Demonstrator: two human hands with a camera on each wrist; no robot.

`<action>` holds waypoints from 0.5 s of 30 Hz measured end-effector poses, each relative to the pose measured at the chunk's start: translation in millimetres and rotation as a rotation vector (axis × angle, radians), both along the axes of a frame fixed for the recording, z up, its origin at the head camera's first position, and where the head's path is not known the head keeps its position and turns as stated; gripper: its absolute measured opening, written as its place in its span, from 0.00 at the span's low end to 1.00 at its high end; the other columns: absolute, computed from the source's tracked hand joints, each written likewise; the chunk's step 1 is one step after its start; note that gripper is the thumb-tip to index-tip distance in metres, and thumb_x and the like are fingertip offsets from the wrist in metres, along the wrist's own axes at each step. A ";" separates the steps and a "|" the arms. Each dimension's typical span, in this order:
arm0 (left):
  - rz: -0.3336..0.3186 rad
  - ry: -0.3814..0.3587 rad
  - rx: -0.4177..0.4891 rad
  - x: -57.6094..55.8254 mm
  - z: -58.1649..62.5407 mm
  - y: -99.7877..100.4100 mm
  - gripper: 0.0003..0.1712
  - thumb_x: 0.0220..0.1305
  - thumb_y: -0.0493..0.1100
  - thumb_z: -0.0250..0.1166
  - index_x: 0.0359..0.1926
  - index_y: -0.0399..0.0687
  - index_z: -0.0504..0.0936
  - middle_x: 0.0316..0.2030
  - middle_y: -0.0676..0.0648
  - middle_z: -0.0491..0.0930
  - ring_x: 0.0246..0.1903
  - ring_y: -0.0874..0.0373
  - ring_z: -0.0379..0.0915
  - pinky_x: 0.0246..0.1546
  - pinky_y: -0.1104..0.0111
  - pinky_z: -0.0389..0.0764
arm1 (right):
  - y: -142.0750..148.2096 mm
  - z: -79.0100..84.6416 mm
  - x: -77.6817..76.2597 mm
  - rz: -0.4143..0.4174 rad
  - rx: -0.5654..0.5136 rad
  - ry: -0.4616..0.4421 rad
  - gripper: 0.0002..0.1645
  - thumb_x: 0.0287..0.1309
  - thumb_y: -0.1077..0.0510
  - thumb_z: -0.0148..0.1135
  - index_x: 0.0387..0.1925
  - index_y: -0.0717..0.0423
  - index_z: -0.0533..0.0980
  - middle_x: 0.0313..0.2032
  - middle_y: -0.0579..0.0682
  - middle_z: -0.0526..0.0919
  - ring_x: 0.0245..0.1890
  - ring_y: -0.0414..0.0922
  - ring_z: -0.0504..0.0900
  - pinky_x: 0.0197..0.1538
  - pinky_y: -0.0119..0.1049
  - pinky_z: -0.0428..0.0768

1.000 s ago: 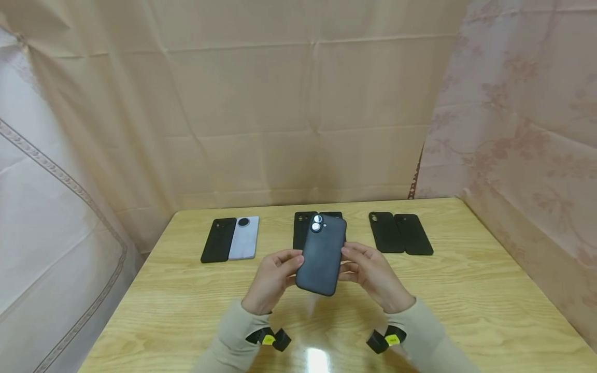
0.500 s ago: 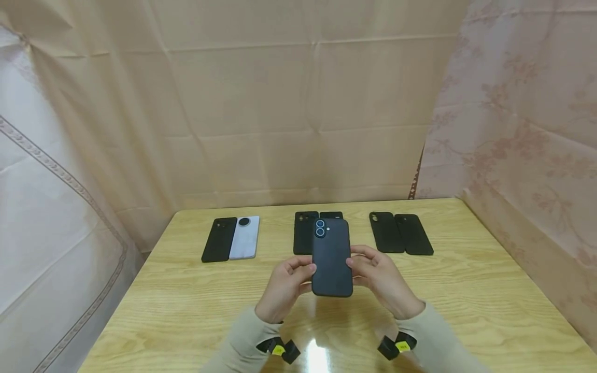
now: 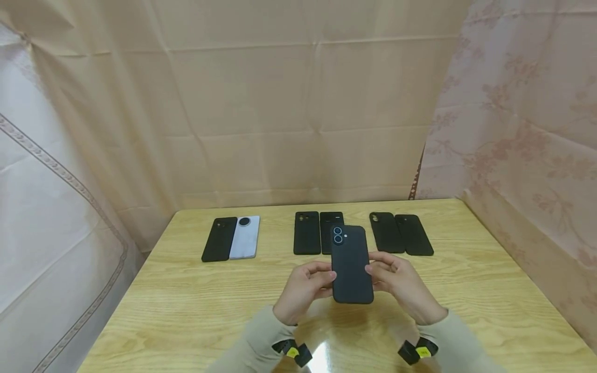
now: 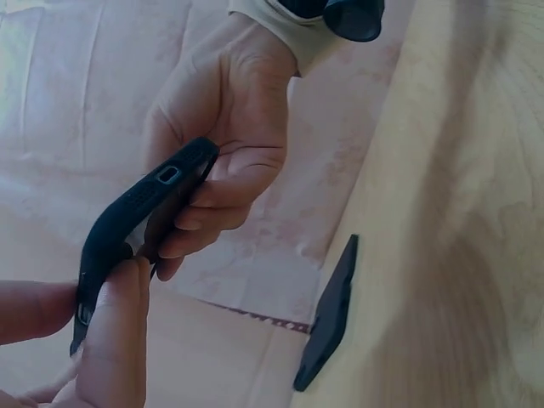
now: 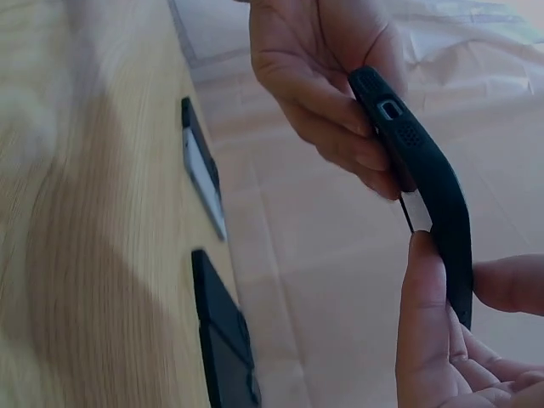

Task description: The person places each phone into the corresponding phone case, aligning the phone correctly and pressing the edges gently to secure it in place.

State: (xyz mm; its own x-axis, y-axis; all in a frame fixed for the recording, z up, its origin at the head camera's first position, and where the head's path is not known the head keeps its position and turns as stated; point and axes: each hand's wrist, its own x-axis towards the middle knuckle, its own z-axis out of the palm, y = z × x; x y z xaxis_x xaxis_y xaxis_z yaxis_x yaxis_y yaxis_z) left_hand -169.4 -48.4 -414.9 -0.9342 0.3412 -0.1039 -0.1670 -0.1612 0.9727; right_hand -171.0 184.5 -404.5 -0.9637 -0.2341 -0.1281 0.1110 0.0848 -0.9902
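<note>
A smartphone in a matte black case (image 3: 352, 272) is held up over the table, its back with two stacked camera lenses facing the head camera. My left hand (image 3: 303, 291) pinches its left edge, thumb on the back and fingers behind. My right hand (image 3: 404, 286) grips the opposite edge in the same way. In the left wrist view the bottom end of the cased phone (image 4: 140, 204) shows a charging port cutout. Speaker holes appear beside that port in the right wrist view. Most of the phone's front is hidden in the head view.
On the wooden table (image 3: 196, 311), a black case (image 3: 219, 239) lies beside a white phone (image 3: 244, 238) at left. Two black phone-shaped pieces (image 3: 306, 233) lie at centre back, one partly covered. Another black pair (image 3: 388, 233) lies at right. Curtains (image 3: 298, 103) hang behind.
Both hands have carried the cased phone to the right and slightly toward the body. Its earlier slant has lessened, and it now covers more of the right-hand piece's lower part and less of the left-hand piece.
</note>
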 end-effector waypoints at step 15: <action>-0.056 -0.024 -0.045 -5.8 -20.2 55.0 0.19 0.64 0.31 0.61 0.56 0.30 0.77 0.45 0.36 0.85 0.42 0.52 0.85 0.43 0.62 0.85 | 53.4 -14.7 6.0 -0.036 0.126 -0.022 0.34 0.69 0.56 0.57 0.67 0.73 0.61 0.45 0.48 0.85 0.38 0.38 0.85 0.43 0.36 0.85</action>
State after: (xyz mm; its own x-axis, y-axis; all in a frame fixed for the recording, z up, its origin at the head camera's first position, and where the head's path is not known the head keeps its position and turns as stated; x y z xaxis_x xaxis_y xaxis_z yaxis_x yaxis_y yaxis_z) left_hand -175.2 6.7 -435.1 -0.9107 0.3875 -0.1429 -0.1984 -0.1070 0.9743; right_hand -165.0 237.9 -419.2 -0.9679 -0.1803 -0.1750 0.1373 0.2037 -0.9693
